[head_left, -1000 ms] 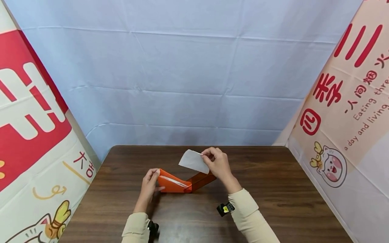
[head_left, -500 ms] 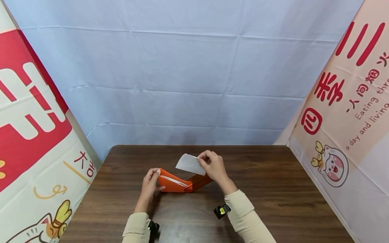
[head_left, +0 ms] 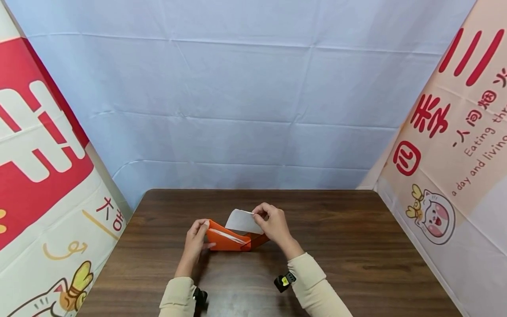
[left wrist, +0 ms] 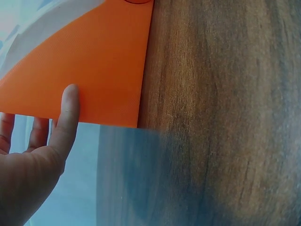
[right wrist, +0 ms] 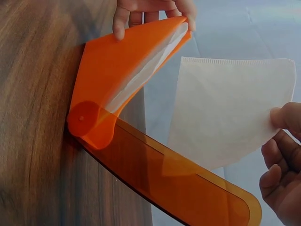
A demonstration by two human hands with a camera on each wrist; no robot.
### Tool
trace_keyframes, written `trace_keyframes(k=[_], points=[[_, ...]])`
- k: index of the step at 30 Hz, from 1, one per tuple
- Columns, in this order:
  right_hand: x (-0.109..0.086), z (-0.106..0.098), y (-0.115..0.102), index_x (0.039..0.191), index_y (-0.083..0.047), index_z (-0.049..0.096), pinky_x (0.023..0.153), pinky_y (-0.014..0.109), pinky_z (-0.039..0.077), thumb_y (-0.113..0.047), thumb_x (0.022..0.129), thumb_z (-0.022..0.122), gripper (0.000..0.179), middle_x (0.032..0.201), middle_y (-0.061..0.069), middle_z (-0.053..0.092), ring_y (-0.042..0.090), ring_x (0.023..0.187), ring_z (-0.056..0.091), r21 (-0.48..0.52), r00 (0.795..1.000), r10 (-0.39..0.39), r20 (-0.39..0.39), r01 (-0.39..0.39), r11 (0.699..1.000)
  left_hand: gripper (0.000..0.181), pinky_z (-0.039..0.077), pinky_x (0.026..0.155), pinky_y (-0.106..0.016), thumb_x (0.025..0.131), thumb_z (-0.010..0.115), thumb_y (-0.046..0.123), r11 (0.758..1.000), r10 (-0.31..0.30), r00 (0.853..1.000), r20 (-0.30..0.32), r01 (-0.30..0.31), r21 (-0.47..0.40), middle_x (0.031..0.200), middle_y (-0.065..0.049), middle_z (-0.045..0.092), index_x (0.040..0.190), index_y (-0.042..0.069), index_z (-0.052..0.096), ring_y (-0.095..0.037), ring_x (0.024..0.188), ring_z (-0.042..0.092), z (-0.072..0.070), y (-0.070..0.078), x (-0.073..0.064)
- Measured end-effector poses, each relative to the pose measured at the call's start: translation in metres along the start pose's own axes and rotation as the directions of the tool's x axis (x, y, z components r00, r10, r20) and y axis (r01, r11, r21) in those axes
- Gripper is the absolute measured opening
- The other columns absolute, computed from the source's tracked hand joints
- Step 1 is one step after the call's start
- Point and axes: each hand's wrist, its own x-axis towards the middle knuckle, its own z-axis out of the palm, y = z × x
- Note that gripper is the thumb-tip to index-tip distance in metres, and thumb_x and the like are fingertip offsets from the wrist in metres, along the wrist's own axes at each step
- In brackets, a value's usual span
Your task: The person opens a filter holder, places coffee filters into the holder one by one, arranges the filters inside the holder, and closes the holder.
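Note:
An orange coffee filter holder (head_left: 226, 242) stands on the table, its translucent amber lid (right wrist: 155, 174) swung out to the right. Several white paper filters (right wrist: 150, 75) show inside its slot. My left hand (head_left: 195, 237) grips the holder's left end, thumb on the near face and the other fingers behind it. Above and behind the lid, my right hand (head_left: 274, 223) pinches a single white coffee filter (right wrist: 225, 103) by its edge between thumb and fingers. In the right wrist view this filter is apart from the holder's slot, with its lower part behind the lid.
The dark wood-grain table (head_left: 356, 246) extends around both hands. A pale blue cloth (head_left: 237, 110) hangs behind it, with printed cloths (head_left: 428, 176) at the sides. A small black camera (head_left: 282, 283) sits on the right wrist.
My right hand has moved left and down with the pinched coffee filter, bringing it closer to the holder. The left hand and the holder have stayed put.

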Motion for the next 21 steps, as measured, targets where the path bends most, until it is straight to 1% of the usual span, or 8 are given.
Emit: trace_keyframes(k=[4, 8, 14, 18, 21], points=[[-0.001, 0.003, -0.001, 0.080, -0.013, 0.065, 0.052, 0.024, 0.046, 0.001, 0.080, 0.070, 0.015, 0.073, -0.006, 0.060, 0.009, 0.061, 0.050, 0.008, 1.000, 0.014, 0.026, -0.014, 1.000, 0.031, 0.053, 0.061, -0.051, 0.095, 0.054, 0.030, 1.000, 0.009, 1.000, -0.008, -0.009, -0.005, 0.094, -0.009, 0.058, 0.110, 0.002, 0.054, -0.018, 0.085, 0.058, 0.000, -0.001, 0.000], [-0.003, 0.007, -0.002, 0.081, -0.013, 0.064, 0.054, 0.023, 0.047, 0.000, 0.080, 0.070, 0.014, 0.074, -0.007, 0.060, 0.008, 0.062, 0.051, 0.006, 0.998, 0.029, 0.059, -0.029, 1.000, 0.031, 0.053, 0.061, -0.052, 0.096, 0.054, 0.029, 1.000, 0.003, 1.000, -0.011, -0.003, -0.005, 0.095, -0.009, 0.058, 0.110, 0.002, 0.054, -0.018, 0.085, 0.058, 0.000, -0.002, 0.001], [-0.006, 0.013, -0.003, 0.081, -0.012, 0.063, 0.054, 0.023, 0.047, -0.003, 0.082, 0.069, 0.011, 0.074, -0.008, 0.060, 0.007, 0.061, 0.052, -0.005, 0.994, 0.037, 0.101, -0.037, 0.999, 0.029, 0.050, 0.066, -0.057, 0.097, 0.052, 0.023, 0.999, -0.029, 1.000, -0.003, 0.029, -0.023, 0.096, -0.008, 0.057, 0.113, -0.001, 0.052, -0.018, 0.085, 0.057, 0.001, 0.003, 0.000], [-0.008, 0.016, -0.003, 0.081, -0.011, 0.063, 0.053, 0.022, 0.046, -0.002, 0.082, 0.069, 0.010, 0.073, -0.008, 0.060, 0.006, 0.060, 0.050, -0.003, 0.992, 0.053, 0.115, -0.053, 0.999, 0.025, 0.047, 0.068, -0.061, 0.098, 0.050, 0.017, 0.999, -0.030, 1.000, 0.007, 0.030, -0.034, 0.095, -0.009, 0.056, 0.113, -0.003, 0.052, -0.019, 0.085, 0.057, 0.001, 0.005, -0.001], [-0.008, 0.018, -0.003, 0.081, -0.011, 0.063, 0.052, 0.022, 0.046, -0.001, 0.082, 0.069, 0.011, 0.073, -0.007, 0.060, 0.006, 0.059, 0.050, 0.001, 0.992, 0.054, 0.116, -0.055, 0.998, 0.024, 0.047, 0.067, -0.061, 0.098, 0.050, 0.018, 0.999, -0.027, 1.000, 0.007, 0.027, -0.035, 0.095, -0.008, 0.057, 0.111, -0.002, 0.053, -0.019, 0.086, 0.057, 0.002, 0.005, -0.001]])
